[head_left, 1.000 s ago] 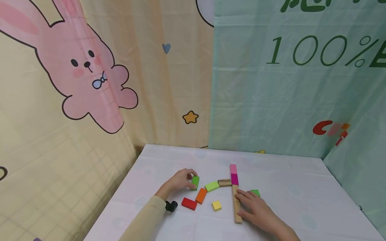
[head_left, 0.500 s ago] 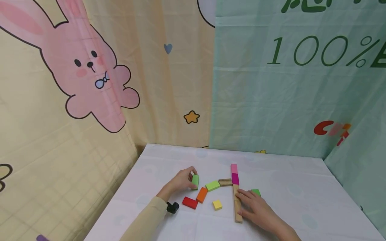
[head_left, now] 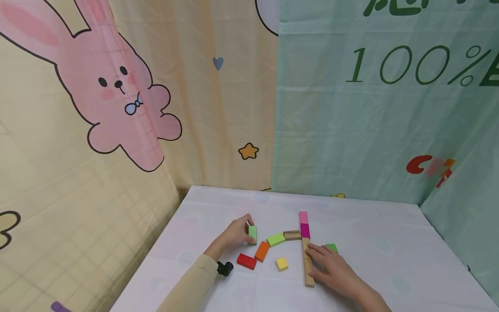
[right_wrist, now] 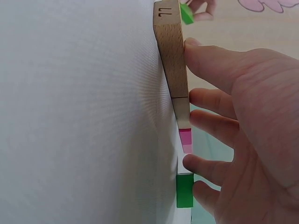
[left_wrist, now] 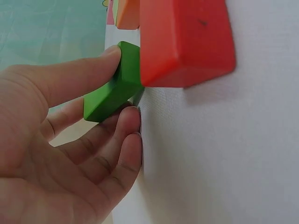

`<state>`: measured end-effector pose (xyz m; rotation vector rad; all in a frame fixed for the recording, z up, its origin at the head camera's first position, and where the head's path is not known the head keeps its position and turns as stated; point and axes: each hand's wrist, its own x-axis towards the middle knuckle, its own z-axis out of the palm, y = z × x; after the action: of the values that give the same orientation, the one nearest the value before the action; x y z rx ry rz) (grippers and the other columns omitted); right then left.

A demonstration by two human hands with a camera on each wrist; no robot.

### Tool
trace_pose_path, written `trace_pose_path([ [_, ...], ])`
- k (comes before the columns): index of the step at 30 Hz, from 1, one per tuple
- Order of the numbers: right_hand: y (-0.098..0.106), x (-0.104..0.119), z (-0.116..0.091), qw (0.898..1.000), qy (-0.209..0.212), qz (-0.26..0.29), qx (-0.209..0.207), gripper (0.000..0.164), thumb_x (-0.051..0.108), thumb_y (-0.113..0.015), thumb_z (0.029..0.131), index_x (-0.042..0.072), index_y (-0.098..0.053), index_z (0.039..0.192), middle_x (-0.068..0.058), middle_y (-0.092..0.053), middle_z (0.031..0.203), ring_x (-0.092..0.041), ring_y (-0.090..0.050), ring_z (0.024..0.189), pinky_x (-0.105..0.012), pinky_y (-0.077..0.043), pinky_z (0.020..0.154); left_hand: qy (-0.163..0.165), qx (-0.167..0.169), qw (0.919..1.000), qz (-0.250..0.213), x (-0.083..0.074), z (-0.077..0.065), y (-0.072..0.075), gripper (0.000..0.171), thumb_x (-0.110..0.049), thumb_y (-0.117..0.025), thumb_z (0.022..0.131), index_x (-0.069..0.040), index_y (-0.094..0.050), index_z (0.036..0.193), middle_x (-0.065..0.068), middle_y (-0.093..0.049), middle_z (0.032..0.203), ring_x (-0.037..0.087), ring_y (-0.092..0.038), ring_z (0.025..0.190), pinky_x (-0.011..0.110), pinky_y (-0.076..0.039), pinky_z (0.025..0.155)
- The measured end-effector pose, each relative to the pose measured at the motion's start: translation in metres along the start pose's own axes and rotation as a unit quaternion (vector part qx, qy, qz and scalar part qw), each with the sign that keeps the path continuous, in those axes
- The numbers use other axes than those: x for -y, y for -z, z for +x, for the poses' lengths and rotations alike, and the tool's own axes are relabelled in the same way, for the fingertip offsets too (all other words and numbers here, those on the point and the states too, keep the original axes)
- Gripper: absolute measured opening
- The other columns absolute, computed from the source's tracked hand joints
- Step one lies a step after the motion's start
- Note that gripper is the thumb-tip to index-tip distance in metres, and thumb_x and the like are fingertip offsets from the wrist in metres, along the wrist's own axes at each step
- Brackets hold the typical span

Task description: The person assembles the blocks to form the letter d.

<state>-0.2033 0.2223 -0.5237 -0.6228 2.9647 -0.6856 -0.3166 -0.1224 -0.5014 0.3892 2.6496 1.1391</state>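
Pinching a smooth, brick-shaped green block (head_left: 253, 234) between thumb and fingers, the left hand (head_left: 233, 232) holds it at twelve o'clock of a glossy red block (head_left: 247, 261); whether it touches the white, cloth-covered table (head_left: 241, 294) is unclear. The green block's edges are crisp and slightly bevelled, and the head view shows it nearly upright with a pale face. Compared with a second ago, it has straightened from a slight slant and looks paler. At its five o'clock lies an orange block (head_left: 262, 251); just past three, a lime block (head_left: 276, 239) touching a grained brown block (head_left: 292, 235); between four and five, a small yellow block (head_left: 282, 264). Farther toward four, the right hand (head_left: 330, 268), fingers spread and unclenched, rests against a line of pale, grained wooden blocks (head_left: 307, 264), one bearing a stamped mark. Magenta (head_left: 305, 230) and pink (head_left: 303, 217) blocks extend its twelve o'clock end. A second green block (head_left: 332, 247) sits at the right hand's twelve o'clock.
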Motion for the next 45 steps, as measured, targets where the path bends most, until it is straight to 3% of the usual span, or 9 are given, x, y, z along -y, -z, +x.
trace_pose_path([
  [10, -0.002, 0.001, 0.000, 1.000, 0.007, 0.002, -0.006, 0.072, 0.058, -0.068, 0.089, 0.017, -0.054, 0.147, -0.003, -0.045, 0.153, -0.045, -0.037, 0.138, -0.070, -0.031, 0.104, -0.009, -0.022, 0.9997, 0.004, -0.002, -0.004, 0.000, 0.042, -0.006, -0.085, 0.080, -0.016, -0.056, 0.109, 0.005, -0.061, 0.095, 0.023, -0.057, 0.085, 0.037, -0.052, 0.077],
  [16, -0.001, 0.002, 0.000, 1.000, 0.005, 0.004, -0.005, 0.072, 0.056, -0.068, 0.089, 0.016, -0.054, 0.146, -0.003, -0.046, 0.153, -0.046, -0.037, 0.138, -0.070, -0.031, 0.104, -0.009, -0.038, 0.9989, -0.027, -0.002, -0.007, -0.001, 0.040, -0.004, -0.083, 0.081, -0.015, -0.058, 0.110, 0.005, -0.061, 0.097, 0.023, -0.059, 0.085, 0.036, -0.053, 0.074],
  [26, -0.003, 0.003, -0.001, 1.000, 0.015, 0.002, -0.007, 0.069, 0.052, -0.069, 0.090, 0.014, -0.055, 0.146, -0.005, -0.047, 0.152, -0.046, -0.038, 0.137, -0.070, -0.032, 0.103, -0.025, -0.047, 0.9970, -0.056, 0.000, -0.013, -0.001, 0.057, -0.004, -0.081, 0.084, -0.017, -0.061, 0.136, 0.006, -0.057, 0.102, 0.023, -0.058, 0.084, 0.033, -0.053, 0.069],
  [37, -0.001, 0.002, -0.001, 1.000, 0.002, 0.000, -0.001, 0.070, 0.056, -0.067, 0.091, 0.016, -0.054, 0.147, -0.004, -0.046, 0.152, -0.046, -0.037, 0.138, -0.070, -0.032, 0.103, -0.055, -0.063, 0.9948, -0.057, -0.010, -0.018, -0.003, 0.048, -0.009, -0.082, 0.084, -0.019, -0.068, 0.130, 0.001, -0.060, 0.101, 0.023, -0.057, 0.092, 0.034, -0.053, 0.071],
  [45, 0.001, 0.002, -0.002, 1.000, 0.007, -0.010, -0.005, 0.069, 0.053, -0.070, 0.090, 0.015, -0.055, 0.146, -0.004, -0.047, 0.151, -0.043, -0.040, 0.137, -0.068, -0.034, 0.103, -0.043, -0.061, 0.9919, -0.103, -0.016, -0.029, -0.007, 0.042, -0.011, -0.082, 0.085, -0.024, -0.070, 0.124, 0.003, -0.060, 0.101, 0.022, -0.060, 0.089, 0.034, -0.054, 0.073],
])
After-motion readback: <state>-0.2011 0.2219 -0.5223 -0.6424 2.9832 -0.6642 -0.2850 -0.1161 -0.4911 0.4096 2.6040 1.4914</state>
